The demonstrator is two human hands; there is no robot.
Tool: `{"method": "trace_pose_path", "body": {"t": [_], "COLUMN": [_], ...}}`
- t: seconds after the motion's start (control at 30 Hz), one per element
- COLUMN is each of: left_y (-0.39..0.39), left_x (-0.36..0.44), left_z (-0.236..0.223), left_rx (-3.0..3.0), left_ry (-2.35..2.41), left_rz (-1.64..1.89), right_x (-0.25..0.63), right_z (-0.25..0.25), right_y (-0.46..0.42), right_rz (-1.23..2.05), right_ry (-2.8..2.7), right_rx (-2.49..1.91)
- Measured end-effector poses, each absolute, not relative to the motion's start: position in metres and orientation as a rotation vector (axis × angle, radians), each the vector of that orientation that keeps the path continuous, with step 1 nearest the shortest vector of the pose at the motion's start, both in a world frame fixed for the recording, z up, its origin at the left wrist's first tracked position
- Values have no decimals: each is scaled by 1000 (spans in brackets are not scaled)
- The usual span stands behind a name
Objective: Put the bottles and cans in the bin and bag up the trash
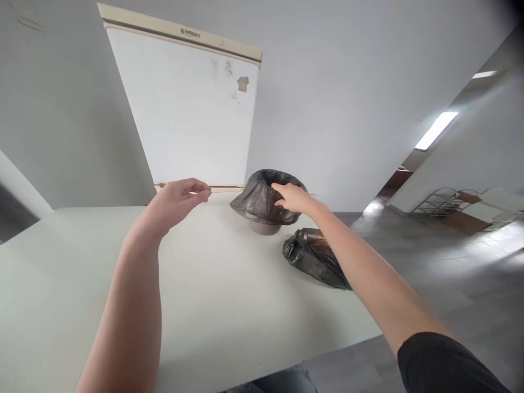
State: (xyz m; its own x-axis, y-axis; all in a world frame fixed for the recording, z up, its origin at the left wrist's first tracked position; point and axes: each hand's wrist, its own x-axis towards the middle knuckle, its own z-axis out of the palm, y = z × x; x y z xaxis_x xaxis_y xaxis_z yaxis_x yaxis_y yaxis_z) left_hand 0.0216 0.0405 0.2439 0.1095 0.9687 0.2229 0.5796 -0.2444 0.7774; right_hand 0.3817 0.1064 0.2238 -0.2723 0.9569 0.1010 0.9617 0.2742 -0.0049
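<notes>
Two bare hands work above a pale table (204,284), with a small bin (265,229) near its far edge as the reference point. The bin is draped in a dark plastic bag (257,199), whose mouth gapes upward and whose loose skirt hangs around the bin's upper part; only the lower wall of the bin shows. The right hand (292,197) lies over the bag's mouth at the bin's right side, thumb and forefinger visibly apart; whether the fingers pinch the film cannot be told. The left hand (180,199) is raised to the left of the bin, clear of the bag, with thumb and fingertips drawn close together; whether they hold anything cannot be told. Nearer than the bin and to its right, a dark bundle (313,265) of shiny plastic lies on its side, partly covered by the right forearm. Beyond the bin and to its left stands a white refrigerator (192,103).
</notes>
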Motion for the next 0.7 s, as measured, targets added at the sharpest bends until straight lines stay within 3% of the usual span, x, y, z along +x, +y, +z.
{"method": "trace_pose_path", "body": {"t": [0.17,0.3,0.4,0.47,0.57,0.7], "left_y": [34,31,26,24,22,22], "left_x": [21,18,15,14,16,44], "left_z": [250,252,252,251,251,245], "left_rx": [1947,1982,2002,2041,2104,2170], "left_ry": [1524,1586,1654,1641,1553,1470], "left_rz": [1039,1038,1017,1015,1011,910], "right_x": [430,448,480,513,553,540], "right_z": [224,228,221,202,155,98], "right_y": [106,81,36,-1,-55,-99], "right_rz": [-83,-92,-268,-331,67,760], "right_ry": [-2383,-2340,-1997,-1607,-1273,-1352], "right_rx": [-2039,-1860,-1829,-2051,-2430,-2136]}}
